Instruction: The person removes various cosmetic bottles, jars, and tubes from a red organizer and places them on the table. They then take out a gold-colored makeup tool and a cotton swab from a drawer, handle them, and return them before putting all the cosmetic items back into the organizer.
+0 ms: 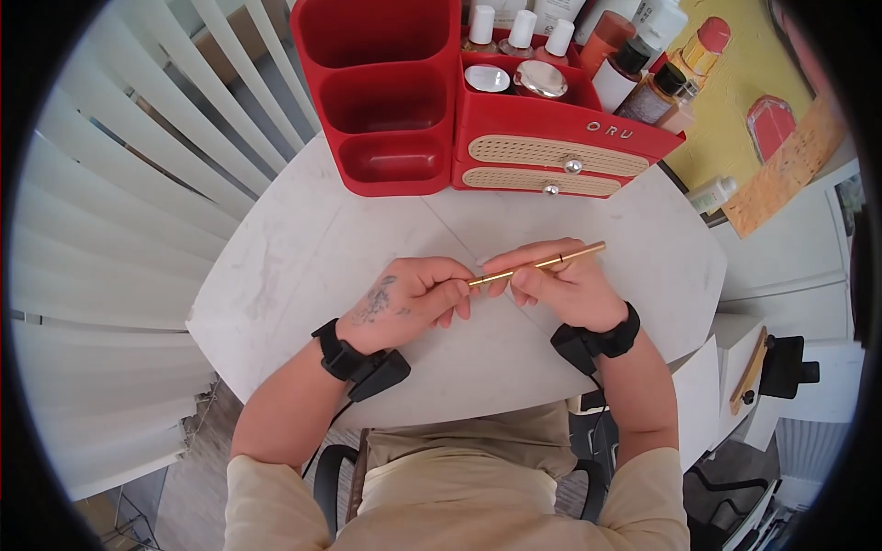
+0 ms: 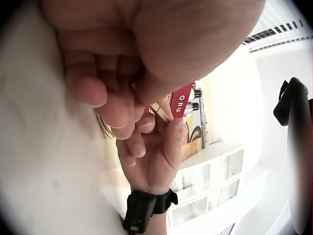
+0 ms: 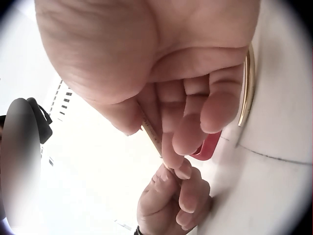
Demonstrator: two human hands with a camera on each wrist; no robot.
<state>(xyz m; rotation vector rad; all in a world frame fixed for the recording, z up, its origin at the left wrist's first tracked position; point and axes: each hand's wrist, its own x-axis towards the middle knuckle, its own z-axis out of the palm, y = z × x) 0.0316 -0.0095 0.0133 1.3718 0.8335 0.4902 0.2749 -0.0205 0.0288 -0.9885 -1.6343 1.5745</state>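
Observation:
Both hands are over the white table, joined by a slim gold makeup pencil [image 1: 501, 275] that slants up to the right. My left hand [image 1: 400, 298], tattooed on its back, pinches the pencil's left end between thumb and forefinger. The right hand [image 1: 588, 292] grips it farther along, thumb on top and fingers beneath, with the far tip sticking out past the hand. In the right wrist view, the pencil [image 3: 151, 136] runs from under the right thumb to the left hand's fingertips. Curled fingers partly cover the pencil [image 2: 161, 112] in the left wrist view.
A red organizer [image 1: 452, 110] stands at the table's back, with three open compartments on its left and two woven-front drawers on its right. Nail polish bottles [image 1: 519, 32] and other cosmetics fill its top. White vertical blinds [image 1: 119, 230] hang to the left.

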